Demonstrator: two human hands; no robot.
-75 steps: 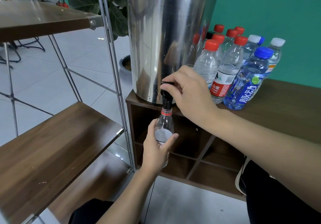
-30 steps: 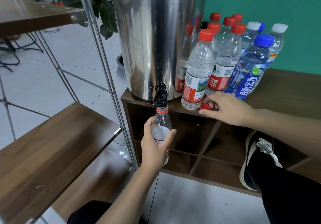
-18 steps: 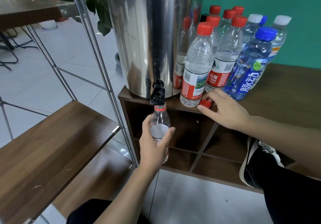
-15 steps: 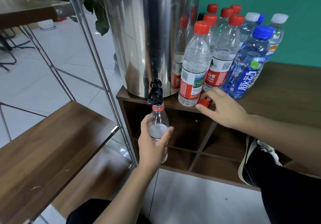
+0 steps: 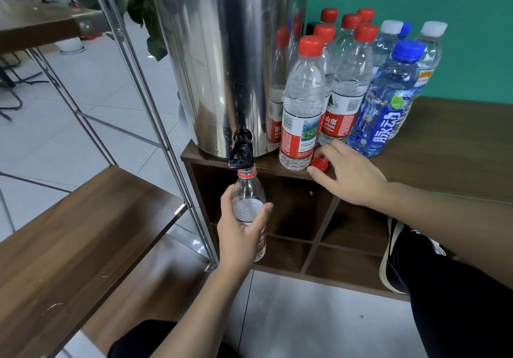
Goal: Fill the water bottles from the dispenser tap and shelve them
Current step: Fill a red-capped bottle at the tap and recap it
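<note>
We hold a clear plastic bottle with a red neck ring upright in our left hand, fingers and thumb wrapped around its body, its open mouth just under the black plastic tap of the tall polished steel dispenser. The dispenser stands at the left front corner of the dark wooden cubby cabinet. Our right hand rests at the cabinet top's front edge, thumb and fingertips pinching a loose red screw cap that lies just beside the nearest of the capped clear bottles with red lids. A blue-capped bottle with a blue label stands to their right. The lower wooden shelf of a steel-framed rack lies to the left of the cabinet.
</note>
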